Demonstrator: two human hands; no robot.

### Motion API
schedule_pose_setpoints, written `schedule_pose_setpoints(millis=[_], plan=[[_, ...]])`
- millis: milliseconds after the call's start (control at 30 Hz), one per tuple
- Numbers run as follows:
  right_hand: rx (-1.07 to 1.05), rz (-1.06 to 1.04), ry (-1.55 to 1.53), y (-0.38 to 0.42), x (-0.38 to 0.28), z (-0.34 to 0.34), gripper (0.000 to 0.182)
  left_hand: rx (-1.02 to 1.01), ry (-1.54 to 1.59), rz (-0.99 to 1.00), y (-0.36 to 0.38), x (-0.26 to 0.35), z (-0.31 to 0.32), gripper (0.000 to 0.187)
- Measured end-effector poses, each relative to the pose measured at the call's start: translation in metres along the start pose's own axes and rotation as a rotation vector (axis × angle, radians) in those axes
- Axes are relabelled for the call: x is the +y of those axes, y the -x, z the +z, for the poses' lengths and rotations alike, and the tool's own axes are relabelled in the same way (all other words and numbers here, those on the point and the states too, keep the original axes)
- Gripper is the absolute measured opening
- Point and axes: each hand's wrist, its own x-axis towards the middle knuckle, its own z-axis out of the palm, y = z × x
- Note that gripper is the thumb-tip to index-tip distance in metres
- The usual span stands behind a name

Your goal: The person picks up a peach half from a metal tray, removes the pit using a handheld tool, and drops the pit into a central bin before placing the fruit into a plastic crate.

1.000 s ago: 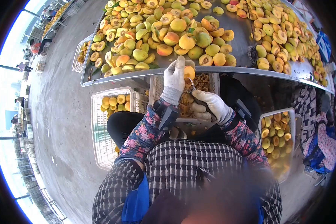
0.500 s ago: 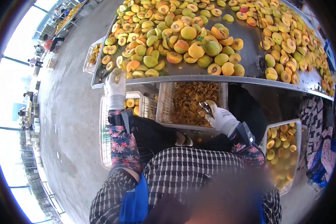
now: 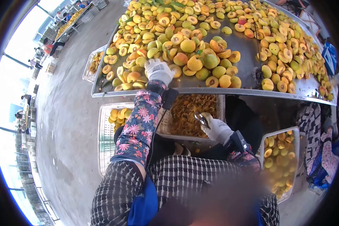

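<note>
Two gloved hands were busy w/ the peaches. Your left hand [image 3: 159, 71] was stretched up onto the metal table [image 3: 248, 52], fingers curled down over a peach half [image 3: 174, 70] at the near edge of the pile of peaches [image 3: 184, 41]. Whether you'd really gripped it or were only touching it, can't tell; the glove hid the contact. Your right hand [image 3: 214, 128] sat low, near your lap, clenched around a small metal pitting tool [image 3: 200, 118], its tip poking out above the fist, over the front rim of the middle crate [image 3: 214, 103].

Progress, judging by how things lay: a fair bit done, lots left. That middle crate under the table edge was heaped w/ pits and scraps [image 3: 188, 113], so plenty of fruit looked already cored. The white crate on your left [image 3: 103, 143] had some cleaned halves at its far end, w/ much of its floor bare. The crate on your right [image 3: 294, 150] held a good layer of halves too. But the table was loaded, whole fruit and halves w/ stones in, right across to the far side. So you were nowhere near the end, I'd say.

Another person's patterned sleeve [image 3: 327, 150] showed at the far right, apart from your hands.
</note>
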Motion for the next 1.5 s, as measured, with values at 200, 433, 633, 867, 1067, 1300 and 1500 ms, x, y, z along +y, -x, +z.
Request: schedule_pose_setpoints(millis=[200, 433, 633, 867, 1067, 1300, 1500], plan=[[-0.046, 0.022, 0.052, -0.005, -0.007, -0.001, 0.040, 0.003, 0.571, 0.073, 0.018, 0.001, 0.009, 0.039], [0.440, -0.389, -0.339, -0.003, -0.036, -0.015, 0.032, -0.112, 2.360, -0.132, 0.064, 0.009, -0.003, 0.044], [0.642, -0.457, -0.121, -0.014, -0.081, -0.039, 0.029, -0.281, 2.712, -0.103, 0.093, 0.037, -0.015, 0.041], [0.699, -0.363, 0.115, -0.022, -0.083, -0.025, 0.028, -0.115, 2.704, -0.207, 0.105, 0.054, -0.026, 0.043], [0.549, -0.303, -0.055, -0.014, -0.088, -0.020, 0.033, -0.039, 2.570, -0.276, 0.115, 0.057, -0.035, 0.044], [0.469, -0.357, 0.005, -0.010, -0.078, -0.021, 0.036, -0.219, 2.550, -0.242, 0.114, 0.046, -0.025, 0.038], [0.341, -0.393, 0.005, -0.012, -0.068, -0.027, 0.039, -0.283, 2.347, -0.194, 0.108, 0.034, -0.024, 0.035]])
